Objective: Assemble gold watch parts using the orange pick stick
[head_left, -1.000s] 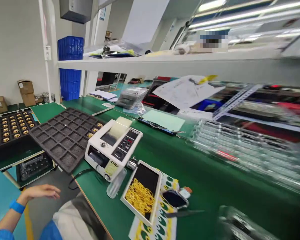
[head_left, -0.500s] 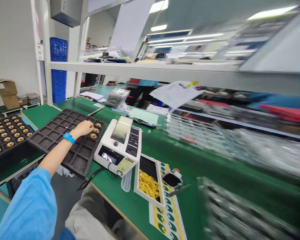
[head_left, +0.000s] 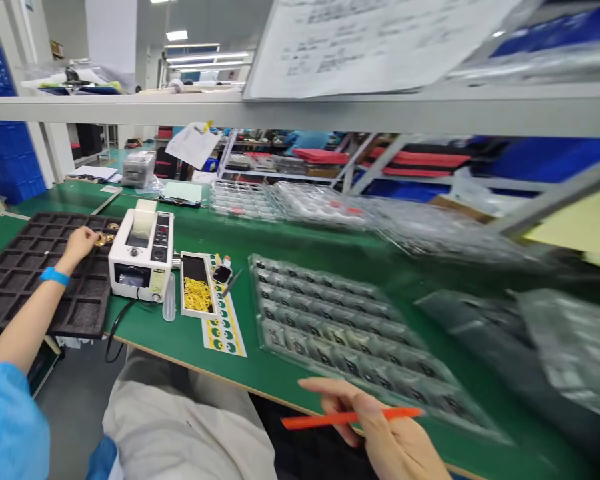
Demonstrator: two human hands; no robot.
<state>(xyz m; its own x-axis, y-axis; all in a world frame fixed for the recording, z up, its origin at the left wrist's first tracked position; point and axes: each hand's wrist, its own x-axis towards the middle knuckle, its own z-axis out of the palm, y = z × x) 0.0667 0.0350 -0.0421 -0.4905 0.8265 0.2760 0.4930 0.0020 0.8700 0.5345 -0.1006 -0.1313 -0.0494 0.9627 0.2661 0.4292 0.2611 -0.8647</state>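
Over the black compartment tray point(head_left: 87, 313) at the left, my left hand point(head_left: 81, 244) pinches a gold ring-shaped part point(head_left: 101, 239). Two more gold parts point(head_left: 113, 227) sit in compartments just beyond the fingertips. My right hand point(head_left: 375, 427) is at the bottom right, fingers curled round an orange pen-like tool point(head_left: 330, 420), near the table's front edge. Beyond it lies a clear plastic tray point(head_left: 325, 317) with rows of small dark parts. A white tape dispenser point(head_left: 140, 253) stands right of the black tray.
A white box of yellow rings point(head_left: 198, 293) lies beside a sticker sheet point(head_left: 225, 327) and a smartwatch-like item point(head_left: 223, 273). Plastic trays point(head_left: 320, 203) and bags point(head_left: 575, 333) lie at the back and right. A metal shelf rail point(head_left: 220, 112) crosses above the table.
The view has swung right, bringing my right hand with the orange tool and the whole clear tray into sight. A gold part now shows in my left hand's fingers.
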